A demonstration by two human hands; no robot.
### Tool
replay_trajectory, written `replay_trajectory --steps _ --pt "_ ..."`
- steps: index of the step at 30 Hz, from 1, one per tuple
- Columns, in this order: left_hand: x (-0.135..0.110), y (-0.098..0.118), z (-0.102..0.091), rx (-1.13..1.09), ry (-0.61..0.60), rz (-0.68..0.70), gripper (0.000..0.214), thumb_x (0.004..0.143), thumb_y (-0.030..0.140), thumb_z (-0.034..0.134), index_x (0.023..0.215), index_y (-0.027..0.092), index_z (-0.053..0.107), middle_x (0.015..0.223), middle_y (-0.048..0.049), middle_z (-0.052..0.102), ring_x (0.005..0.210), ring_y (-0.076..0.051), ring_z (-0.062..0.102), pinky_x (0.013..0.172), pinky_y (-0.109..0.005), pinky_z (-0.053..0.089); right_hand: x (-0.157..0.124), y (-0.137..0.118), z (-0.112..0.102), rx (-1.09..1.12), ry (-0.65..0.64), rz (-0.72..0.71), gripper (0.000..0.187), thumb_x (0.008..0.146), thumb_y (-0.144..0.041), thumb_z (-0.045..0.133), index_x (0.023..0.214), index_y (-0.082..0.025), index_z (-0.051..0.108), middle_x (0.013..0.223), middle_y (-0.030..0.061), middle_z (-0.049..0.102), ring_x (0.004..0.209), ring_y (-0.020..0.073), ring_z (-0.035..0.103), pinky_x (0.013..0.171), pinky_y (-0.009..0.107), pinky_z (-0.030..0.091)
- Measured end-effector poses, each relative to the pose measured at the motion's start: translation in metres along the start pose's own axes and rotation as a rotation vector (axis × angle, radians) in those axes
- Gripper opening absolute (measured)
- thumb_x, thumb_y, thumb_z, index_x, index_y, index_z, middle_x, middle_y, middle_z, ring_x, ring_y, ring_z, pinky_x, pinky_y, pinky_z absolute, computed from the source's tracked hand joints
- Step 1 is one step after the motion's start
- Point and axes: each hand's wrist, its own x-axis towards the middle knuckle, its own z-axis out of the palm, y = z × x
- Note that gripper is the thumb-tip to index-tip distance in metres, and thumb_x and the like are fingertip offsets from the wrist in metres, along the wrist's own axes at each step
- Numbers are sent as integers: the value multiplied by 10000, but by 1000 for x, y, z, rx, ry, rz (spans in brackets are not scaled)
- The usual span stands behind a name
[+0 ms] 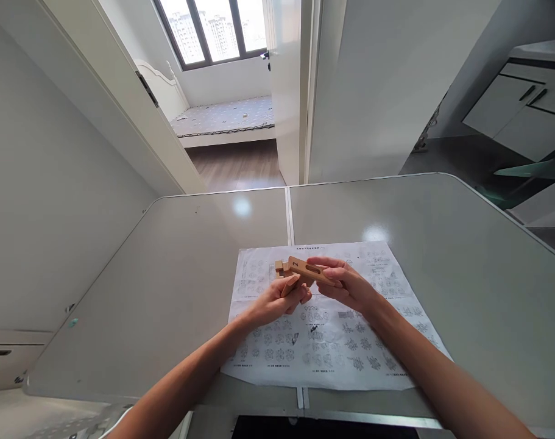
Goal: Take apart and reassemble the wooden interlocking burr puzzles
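Above a printed paper sheet (pixel 325 360), my two hands hold wooden puzzle pieces close together. My right hand (pixel 343 281) is closed on a flat wooden puzzle piece (pixel 300 266) with a long slot and a black "2" on its end. Gripped in my left hand (pixel 284 300) are notched wooden puzzle pieces (pixel 279 267), partly behind the numbered one. The pieces touch or overlap; whether they interlock, I cannot tell. My left fingers hide much of the lower part. The sheet carries rows of small line drawings, upside down from here.
The sheet lies on a grey table (pixel 204 274) with a seam down its middle. A wall (pixel 53 152) borders the table's left side. Past the far edge, an open door (pixel 286 91) shows a bed (pixel 226 116) under a window. White cabinets (pixel 524 103) stand at the far right.
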Motion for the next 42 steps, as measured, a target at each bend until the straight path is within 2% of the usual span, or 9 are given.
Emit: replay_trajectory --steps 3,11,14,18,21,25,29,42 --pt "0 -1 0 -18 5 -8 438 1003 559 625 826 193 463 709 45 423 570 -68 312 500 -259 214 -1 0 0 -6 15 7 367 867 -280 730 1218 -195 795 516 -131 269 458 67 149 472 232 196" --pt "1 -1 1 -39 3 -39 465 980 601 645 860 189 467 771 34 448 586 -61 316 485 -234 220 -1 2 -2 -14 56 33 383 846 -280 749 1221 -200 766 521 -135 257 472 74 171 493 232 232" --pt "2 -1 1 -39 0 -37 462 971 609 654 899 181 498 764 38 449 580 -58 318 482 -226 227 -1 0 0 -36 80 34 359 864 -322 766 1202 -204 745 522 -134 270 469 72 177 488 225 221" --pt "1 2 0 23 -17 -46 463 975 609 643 885 182 489 766 36 464 583 -59 331 494 -225 252 -1 -2 6 -115 72 24 398 887 -444 798 1195 -210 703 526 -122 359 457 67 200 472 217 196" --pt "-1 6 1 91 -47 -50 471 993 610 609 845 186 468 769 31 474 596 -66 339 513 -233 265 0 0 8 -150 63 30 435 872 -513 821 1154 -208 692 574 -90 475 456 65 286 467 207 224" --pt "-2 12 4 157 -109 -26 506 1012 634 551 792 188 457 732 31 464 628 -88 363 577 -257 315 1 3 10 -178 31 34 434 848 -565 833 1022 -184 715 689 -24 601 535 98 470 503 216 353" --pt "-2 14 5 156 -136 -28 512 1013 651 532 797 194 451 708 38 431 635 -100 360 603 -274 320 1 5 9 -214 18 15 424 884 -579 797 922 -160 746 694 -7 604 561 105 486 527 226 389" --pt "-4 15 4 133 -159 -56 476 1017 637 539 911 174 529 732 38 446 639 -103 365 605 -278 305 0 3 7 -273 40 62 426 923 -576 750 861 -156 717 665 -13 570 558 109 467 517 237 352"
